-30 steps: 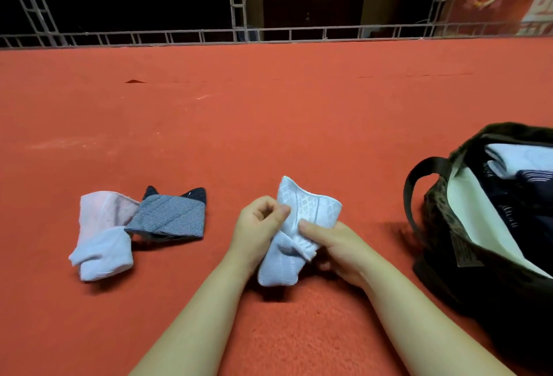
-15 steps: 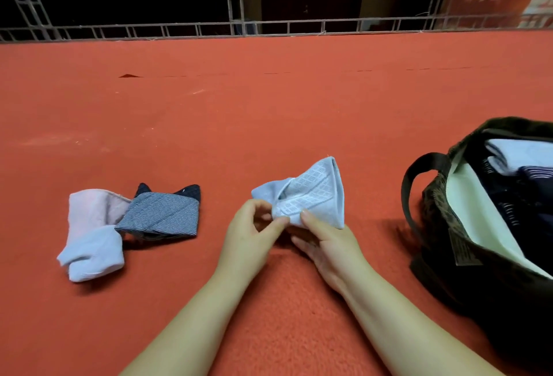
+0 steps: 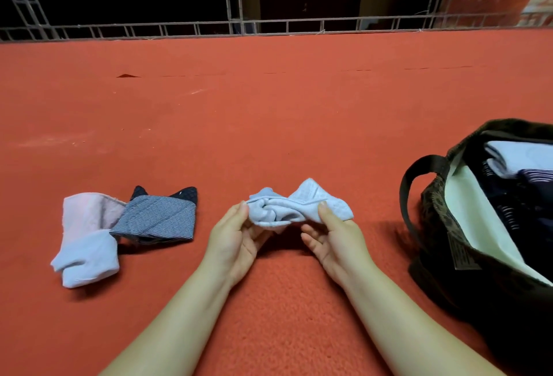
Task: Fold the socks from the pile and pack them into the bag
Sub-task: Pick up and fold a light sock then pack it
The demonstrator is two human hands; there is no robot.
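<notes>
A: What are the hands doing?

B: Both hands hold one light blue sock (image 3: 294, 209) just above the red carpet (image 3: 269, 121). The left hand (image 3: 235, 236) pinches the bunched-up end with its thumb and fingers. The right hand (image 3: 335, 236) pinches the other end, with the thumb on top of the cloth.

A: So the fingers are closed on it?

B: Yes, the fingers of both hands grasp the sock. It looks twisted in the middle, between the two hands.

A: Where are the other socks?

B: Off to the left, on the carpet. A pink and pale blue sock (image 3: 85, 238) lies there, folded over. A dark striped sock (image 3: 157, 217) lies just beside it and sits on top of its edge. They are well apart from the hands.

A: And the bag?

B: The dark bag (image 3: 443, 211) stands on the right, near the right hand. It is open at the top and has a pale lining. Light and dark striped socks (image 3: 520, 172) are already inside. Its loop handle sticks out toward the hands.

A: What is at the back?

B: A metal rail (image 3: 209, 28) runs along the far edge of the carpet.
</notes>
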